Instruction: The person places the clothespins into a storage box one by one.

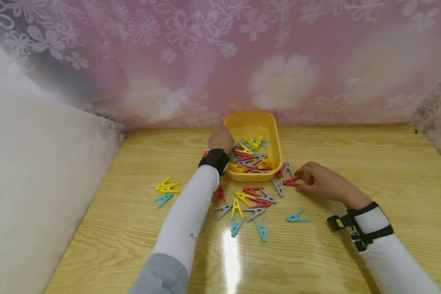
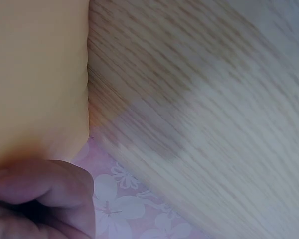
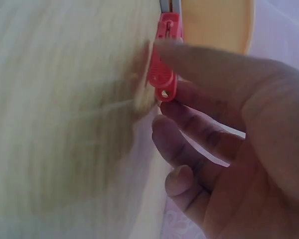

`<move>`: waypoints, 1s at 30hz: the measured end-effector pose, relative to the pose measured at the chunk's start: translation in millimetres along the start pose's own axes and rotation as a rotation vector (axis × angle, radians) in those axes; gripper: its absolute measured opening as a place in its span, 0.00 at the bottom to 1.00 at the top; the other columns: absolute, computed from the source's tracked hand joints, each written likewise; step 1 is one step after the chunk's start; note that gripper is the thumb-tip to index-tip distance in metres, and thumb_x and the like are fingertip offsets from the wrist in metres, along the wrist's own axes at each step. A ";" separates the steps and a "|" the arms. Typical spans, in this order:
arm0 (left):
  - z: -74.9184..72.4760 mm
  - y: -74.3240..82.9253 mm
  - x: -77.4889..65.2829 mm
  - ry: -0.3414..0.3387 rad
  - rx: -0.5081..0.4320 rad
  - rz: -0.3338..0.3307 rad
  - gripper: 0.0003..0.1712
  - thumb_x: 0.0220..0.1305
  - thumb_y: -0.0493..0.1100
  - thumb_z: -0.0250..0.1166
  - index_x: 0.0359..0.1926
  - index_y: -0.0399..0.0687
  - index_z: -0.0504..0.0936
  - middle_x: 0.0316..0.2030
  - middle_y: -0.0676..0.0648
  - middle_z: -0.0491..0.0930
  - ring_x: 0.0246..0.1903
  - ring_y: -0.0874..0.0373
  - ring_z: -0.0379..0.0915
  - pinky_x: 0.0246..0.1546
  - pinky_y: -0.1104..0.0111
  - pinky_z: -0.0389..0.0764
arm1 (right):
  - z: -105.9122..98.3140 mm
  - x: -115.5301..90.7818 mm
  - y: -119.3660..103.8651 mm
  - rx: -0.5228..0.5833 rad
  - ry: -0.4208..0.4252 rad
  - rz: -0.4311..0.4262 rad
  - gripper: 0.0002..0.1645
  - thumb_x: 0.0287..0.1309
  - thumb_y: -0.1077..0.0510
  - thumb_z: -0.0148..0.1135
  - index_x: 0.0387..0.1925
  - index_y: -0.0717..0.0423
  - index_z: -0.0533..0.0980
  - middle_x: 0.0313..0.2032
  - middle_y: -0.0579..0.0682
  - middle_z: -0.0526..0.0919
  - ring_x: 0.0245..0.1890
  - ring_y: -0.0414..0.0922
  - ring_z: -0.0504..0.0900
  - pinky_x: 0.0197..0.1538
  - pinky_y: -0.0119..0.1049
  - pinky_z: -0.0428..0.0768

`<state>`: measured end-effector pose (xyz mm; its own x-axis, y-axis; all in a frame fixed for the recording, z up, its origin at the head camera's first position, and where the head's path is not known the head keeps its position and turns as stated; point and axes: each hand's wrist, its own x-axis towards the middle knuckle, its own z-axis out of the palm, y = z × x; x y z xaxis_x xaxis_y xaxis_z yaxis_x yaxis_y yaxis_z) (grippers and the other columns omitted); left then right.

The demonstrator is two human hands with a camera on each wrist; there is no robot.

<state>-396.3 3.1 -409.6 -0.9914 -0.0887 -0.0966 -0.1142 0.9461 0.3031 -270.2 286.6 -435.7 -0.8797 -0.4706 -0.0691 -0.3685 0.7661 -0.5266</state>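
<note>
A yellow plastic bin (image 1: 277, 141) stands at the back of the table, with red, yellow, blue and grey clothespins (image 1: 244, 157) heaped inside. My left hand (image 1: 221, 139) grips the bin's left rim; its curled fingers show beside the bin wall (image 2: 37, 79) in the left wrist view. Just right of the bin's front corner, my right hand (image 1: 325, 184) pinches a red clothespin (image 3: 165, 64) between thumb and forefinger. The other fingers are loosely curled. Close to that clothespin lie a grey clothespin (image 1: 278, 188) and another grey one (image 1: 288, 168).
Several loose clothespins (image 1: 255, 212) are scattered in front of the bin. A small group of yellow and blue clothespins (image 1: 164, 199) lies left of my left forearm. One blue clothespin (image 1: 297, 216) sits nearer my right wrist. A pink flowered curtain (image 1: 191, 81) hangs behind the table.
</note>
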 end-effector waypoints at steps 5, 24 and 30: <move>2.1 -2.0 2.4 -0.001 -0.004 -0.004 0.17 0.71 0.45 0.53 0.55 0.44 0.77 0.39 0.45 0.81 0.36 0.52 0.79 0.37 0.60 0.80 | 2.2 -3.4 0.7 0.009 0.012 0.002 0.17 0.57 0.55 0.68 0.45 0.61 0.78 0.39 0.52 0.75 0.29 0.42 0.68 0.31 0.37 0.69; 0.1 -1.3 0.1 0.000 0.012 -0.024 0.18 0.71 0.47 0.53 0.56 0.46 0.77 0.40 0.46 0.81 0.35 0.53 0.79 0.36 0.61 0.80 | -10.3 -9.4 3.4 0.027 0.165 0.012 0.21 0.62 0.47 0.62 0.49 0.58 0.78 0.44 0.53 0.78 0.29 0.42 0.75 0.28 0.36 0.73; 2.8 -2.2 4.0 0.015 0.006 -0.010 0.17 0.71 0.47 0.52 0.55 0.46 0.77 0.40 0.46 0.81 0.35 0.53 0.79 0.36 0.61 0.80 | -19.7 -2.1 -5.6 0.016 0.290 -0.043 0.18 0.62 0.50 0.62 0.48 0.58 0.78 0.41 0.55 0.78 0.27 0.43 0.74 0.26 0.35 0.72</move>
<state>-399.8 1.6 -413.3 -0.9910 -0.1030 -0.0850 -0.1239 0.9469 0.2968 -272.2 291.9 -416.0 -0.9132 -0.3564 0.1975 -0.4050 0.7401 -0.5369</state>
